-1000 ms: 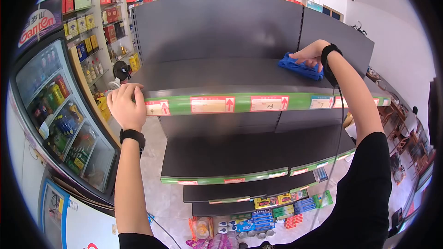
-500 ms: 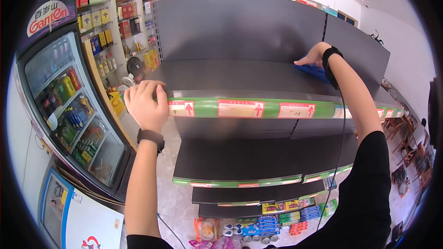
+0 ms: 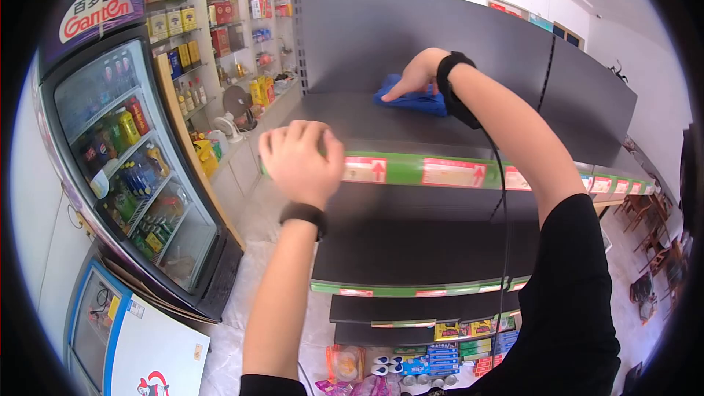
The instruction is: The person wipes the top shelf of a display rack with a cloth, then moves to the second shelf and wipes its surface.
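My blue cloth (image 3: 419, 103) lies on the top shelf (image 3: 341, 112), just above the middle of the frame, near the foot of the grey back panel (image 3: 411, 33). I have the right hand (image 3: 424, 73) over it, touching, thumb towards its left corner; I can't tell whether the fingers pinch it or only press. The left hand (image 3: 302, 165) sits well apart from the right, at the left end of the shelf's front edge, slightly blurred, so I can't confirm a grip. I'd keep the cloth spread under the fingers with light, even pressure, and steady myself with the left without dragging on the price labels (image 3: 452, 172) along the green strip (image 3: 404, 169). The black cable (image 3: 504, 202) hangs from the right wrist across that strip; I'd give it slack. Lower shelves (image 3: 425, 242) stand below, packets (image 3: 458, 330) at bottom right of centre, a drinks fridge (image 3: 92, 22) upper left
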Available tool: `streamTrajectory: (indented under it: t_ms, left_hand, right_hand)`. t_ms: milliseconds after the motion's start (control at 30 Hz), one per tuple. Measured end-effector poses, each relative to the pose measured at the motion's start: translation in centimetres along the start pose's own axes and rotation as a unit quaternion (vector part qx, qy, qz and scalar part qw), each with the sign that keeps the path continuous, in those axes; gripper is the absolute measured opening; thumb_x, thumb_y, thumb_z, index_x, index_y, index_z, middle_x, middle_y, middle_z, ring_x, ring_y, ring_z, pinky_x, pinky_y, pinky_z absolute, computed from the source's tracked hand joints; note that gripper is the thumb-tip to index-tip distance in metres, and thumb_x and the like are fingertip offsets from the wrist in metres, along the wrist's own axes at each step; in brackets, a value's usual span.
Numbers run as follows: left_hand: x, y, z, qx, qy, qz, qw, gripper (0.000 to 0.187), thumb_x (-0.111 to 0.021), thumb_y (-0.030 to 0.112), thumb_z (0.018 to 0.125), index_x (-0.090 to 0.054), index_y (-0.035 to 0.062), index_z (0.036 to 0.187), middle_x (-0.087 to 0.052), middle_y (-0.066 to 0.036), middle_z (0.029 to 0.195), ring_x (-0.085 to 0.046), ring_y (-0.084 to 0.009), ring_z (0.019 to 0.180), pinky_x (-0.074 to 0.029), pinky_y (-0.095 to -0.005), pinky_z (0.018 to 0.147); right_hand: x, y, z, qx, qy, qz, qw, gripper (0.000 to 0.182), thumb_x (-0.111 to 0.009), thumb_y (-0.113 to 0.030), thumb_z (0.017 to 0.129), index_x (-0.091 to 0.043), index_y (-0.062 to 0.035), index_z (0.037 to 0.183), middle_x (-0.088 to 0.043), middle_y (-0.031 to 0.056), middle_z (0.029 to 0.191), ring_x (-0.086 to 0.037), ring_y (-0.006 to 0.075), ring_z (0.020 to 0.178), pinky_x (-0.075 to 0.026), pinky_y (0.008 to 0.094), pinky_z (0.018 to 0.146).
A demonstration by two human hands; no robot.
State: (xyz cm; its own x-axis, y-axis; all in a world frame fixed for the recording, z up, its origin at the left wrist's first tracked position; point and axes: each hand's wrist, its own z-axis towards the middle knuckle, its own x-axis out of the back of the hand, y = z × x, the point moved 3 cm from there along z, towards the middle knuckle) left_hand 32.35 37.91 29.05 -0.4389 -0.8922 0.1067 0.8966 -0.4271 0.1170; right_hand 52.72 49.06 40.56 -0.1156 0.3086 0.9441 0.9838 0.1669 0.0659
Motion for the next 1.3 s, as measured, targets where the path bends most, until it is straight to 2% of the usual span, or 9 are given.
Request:
streamTrajectory:
  t_ms: [67,267,433,533,667,867,1033,1133,1300]
  left_hand:
    - [0.0,0.0,0.1,0.004,0.009,0.0,1.0,0.01,-0.056,0.017,0.075,-0.064,0.0136,0.071,-0.061,-0.001,0.077,-0.055,-0.0232,0.081,-0.036,-0.0386,0.088]
    - [-0.1,0.0,0.0,0.009,0.018,-0.021,1.0,0.008,-0.058,0.018,0.072,-0.062,0.0128,0.068,-0.057,-0.002,0.073,-0.053,-0.0238,0.077,-0.037,-0.0401,0.083]
    - [-0.2,0.0,-0.1,0.013,0.017,-0.015,1.0,0.008,-0.058,0.019,0.071,-0.062,0.0125,0.068,-0.056,-0.002,0.072,-0.052,-0.0243,0.076,-0.037,-0.0402,0.083]
    - [-0.3,-0.1,0.0,0.012,0.021,-0.01,1.0,0.008,-0.058,0.019,0.071,-0.062,0.0124,0.068,-0.056,-0.003,0.073,-0.052,-0.0246,0.077,-0.037,-0.0404,0.084]
    - [-0.1,0.0,0.0,0.01,0.013,0.002,1.0,0.009,-0.057,0.019,0.072,-0.062,0.0124,0.068,-0.056,-0.003,0.074,-0.052,-0.025,0.078,-0.037,-0.041,0.085]
    - [0.0,0.1,0.1,-0.001,-0.001,0.022,1.0,0.012,-0.057,0.021,0.074,-0.062,0.0116,0.069,-0.058,-0.004,0.076,-0.053,-0.0255,0.08,-0.038,-0.0413,0.086]
    - [0.0,0.0,0.0,-0.011,-0.005,0.03,0.999,0.013,-0.055,0.021,0.076,-0.062,0.0121,0.07,-0.059,-0.003,0.078,-0.054,-0.0244,0.081,-0.038,-0.0399,0.086]
    - [0.0,-0.1,0.0,-0.017,-0.004,0.039,0.999,0.014,-0.054,0.02,0.078,-0.063,0.012,0.071,-0.06,-0.002,0.079,-0.054,-0.0237,0.082,-0.037,-0.0391,0.086]
    - [-0.2,-0.5,-0.2,-0.001,-0.046,0.06,0.997,0.016,-0.054,0.021,0.08,-0.064,0.0103,0.075,-0.061,-0.003,0.082,-0.055,-0.0241,0.085,-0.037,-0.0394,0.091]
  right_hand:
    - [0.6,-2.8,2.9,0.058,0.018,-0.02,0.998,0.099,-0.061,-0.072,0.07,-0.045,0.0003,0.136,-0.043,0.0262,0.138,-0.052,0.0392,0.118,-0.048,0.0383,0.092]
    - [1.7,-10.7,4.3,0.048,0.021,-0.005,0.999,0.087,-0.063,-0.058,0.073,-0.045,-0.004,0.138,-0.04,0.0231,0.142,-0.051,0.039,0.12,-0.044,0.0421,0.097]
    - [2.0,-13.9,4.8,0.087,0.039,-0.006,0.995,0.08,-0.061,-0.056,0.075,-0.045,-0.0103,0.139,-0.04,0.0166,0.145,-0.047,0.0355,0.126,-0.042,0.0414,0.099]
    - [1.7,-13.6,5.4,0.099,0.034,0.02,0.994,0.067,-0.056,-0.048,0.082,-0.045,-0.0161,0.14,-0.039,0.0137,0.146,-0.044,0.0314,0.129,-0.04,0.0407,0.102]
    - [0.8,-10.9,3.2,0.159,-0.009,0.091,0.983,0.054,-0.047,-0.035,0.089,-0.044,-0.0189,0.141,-0.041,0.0127,0.145,-0.042,0.0273,0.131,-0.035,0.0398,0.106]
    - [-0.8,-4.0,-2.9,0.085,-0.066,0.059,0.993,0.057,-0.054,-0.025,0.082,-0.047,-0.021,0.139,-0.043,0.0116,0.144,-0.042,0.0259,0.131,-0.035,0.0417,0.106]
    - [-3.6,3.5,-11.3,0.12,-0.047,0.106,0.986,0.052,-0.051,-0.018,0.08,-0.055,-0.0154,0.132,-0.054,0.0076,0.133,-0.053,0.022,0.119,-0.042,0.0351,0.098]
    - [-5.4,8.5,-14.3,0.058,-0.028,0.094,0.993,0.054,-0.052,-0.017,0.078,-0.056,-0.0138,0.131,-0.059,0.007,0.127,-0.056,0.0223,0.108,-0.045,0.032,0.093]
    - [-7.8,16.7,-16.9,-0.103,0.013,0.02,0.994,0.049,-0.057,-0.03,0.077,-0.061,-0.0102,0.122,-0.062,0.0104,0.12,-0.059,0.0244,0.106,-0.047,0.038,0.087]
